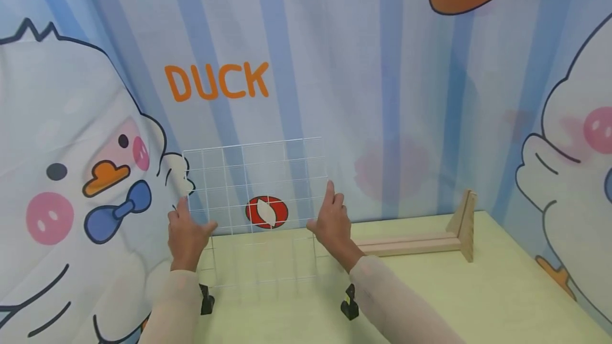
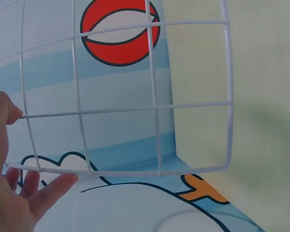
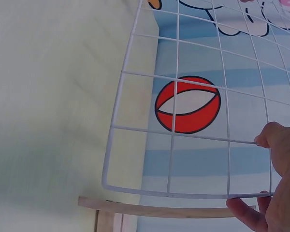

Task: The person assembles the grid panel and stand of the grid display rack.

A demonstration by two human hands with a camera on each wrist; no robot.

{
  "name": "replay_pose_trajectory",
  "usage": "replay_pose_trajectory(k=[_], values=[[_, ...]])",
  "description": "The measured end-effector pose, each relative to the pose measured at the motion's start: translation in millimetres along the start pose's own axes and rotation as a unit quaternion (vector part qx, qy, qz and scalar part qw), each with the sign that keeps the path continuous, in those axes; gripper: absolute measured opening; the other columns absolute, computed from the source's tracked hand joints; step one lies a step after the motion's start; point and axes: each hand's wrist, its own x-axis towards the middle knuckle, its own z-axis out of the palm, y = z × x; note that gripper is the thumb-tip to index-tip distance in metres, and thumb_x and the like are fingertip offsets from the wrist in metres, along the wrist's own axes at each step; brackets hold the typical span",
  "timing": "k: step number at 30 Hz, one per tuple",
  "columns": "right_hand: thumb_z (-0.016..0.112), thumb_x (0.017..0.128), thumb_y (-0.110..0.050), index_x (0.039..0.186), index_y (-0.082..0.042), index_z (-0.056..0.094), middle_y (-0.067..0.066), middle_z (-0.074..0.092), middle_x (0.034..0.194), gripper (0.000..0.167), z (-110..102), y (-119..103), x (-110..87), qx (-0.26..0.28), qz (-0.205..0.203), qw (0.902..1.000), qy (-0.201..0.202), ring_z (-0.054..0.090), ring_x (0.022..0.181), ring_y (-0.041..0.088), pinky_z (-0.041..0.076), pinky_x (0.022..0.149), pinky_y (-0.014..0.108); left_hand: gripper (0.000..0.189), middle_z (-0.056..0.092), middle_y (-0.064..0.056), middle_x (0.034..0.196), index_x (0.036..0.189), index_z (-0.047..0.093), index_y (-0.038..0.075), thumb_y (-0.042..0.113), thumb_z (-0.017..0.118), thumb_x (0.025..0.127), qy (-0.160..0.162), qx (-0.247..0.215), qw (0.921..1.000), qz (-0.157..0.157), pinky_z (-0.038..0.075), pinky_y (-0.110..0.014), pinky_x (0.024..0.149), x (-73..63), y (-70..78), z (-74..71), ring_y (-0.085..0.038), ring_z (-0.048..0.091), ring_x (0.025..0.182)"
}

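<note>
A white wire grid panel (image 1: 244, 178) stands upright between my two hands, over the pale table. My left hand (image 1: 188, 233) grips its left edge, the thumb on the near face and the fingers behind the edge wire. On the opposite edge my right hand (image 1: 332, 223) holds the panel the same way, at about the same height. Both wrist views show the thumbs against the mesh, the left thumb (image 2: 9, 108) and the right thumb (image 3: 268, 134). The panel's bottom wire hangs near two small black clips (image 1: 207, 300) on the table.
Behind the panel on the right lies a wooden frame (image 1: 413, 243) with an upright end piece (image 1: 464, 227). A curtain (image 1: 334, 68) printed with ducks hangs behind the pale yellow table (image 1: 497, 291). The second black clip (image 1: 350, 304) sits near my right forearm.
</note>
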Motion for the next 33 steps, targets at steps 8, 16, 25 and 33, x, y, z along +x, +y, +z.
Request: replay_pose_trajectory(k=[8,16,25,33], values=[[0.083,0.082,-0.019,0.163,-0.010,0.006,0.018,0.052,0.126,0.112,-15.8,-1.0,14.1,0.018,-0.020,0.9992,0.028,0.051,0.065,0.023,0.047,0.057,0.033,0.092,0.046,-0.030,0.133,0.156,0.032,0.013,0.017,0.082,0.079,0.059,-0.038,0.9974,0.014,0.049,-0.067,0.090,7.5,24.6,1.7,-0.047,0.053,0.114],[0.083,0.084,-0.016,0.163,-0.010,0.002,0.020,0.051,0.129,0.113,-28.3,-8.5,20.6,0.050,-0.047,0.9960,0.057,0.052,0.066,0.025,0.052,0.062,0.037,0.093,0.044,-0.028,0.139,0.157,0.028,0.015,0.019,0.080,0.080,0.069,-0.063,0.9956,-0.003,0.048,-0.065,0.096,12.3,37.1,0.6,-0.046,0.052,0.120],[0.082,0.083,-0.012,0.163,-0.010,0.003,0.021,0.051,0.126,0.112,-25.7,-15.7,21.9,0.053,-0.032,0.9955,0.072,0.058,0.075,0.029,0.056,0.070,0.041,0.091,0.036,-0.029,0.144,0.161,0.021,0.015,0.015,0.074,0.087,0.050,-0.088,0.9948,-0.012,0.045,-0.063,0.100,9.3,40.6,1.1,-0.047,0.045,0.127],[0.083,0.081,-0.010,0.163,-0.013,0.003,0.021,0.051,0.132,0.114,-21.4,-15.7,22.5,0.077,-0.007,0.9946,0.069,0.060,0.078,0.032,0.056,0.070,0.043,0.087,0.031,-0.028,0.145,0.161,0.018,0.012,0.017,0.069,0.091,0.054,-0.083,0.9951,-0.007,0.047,-0.061,0.098,4.0,56.3,-0.9,-0.045,0.038,0.132]])
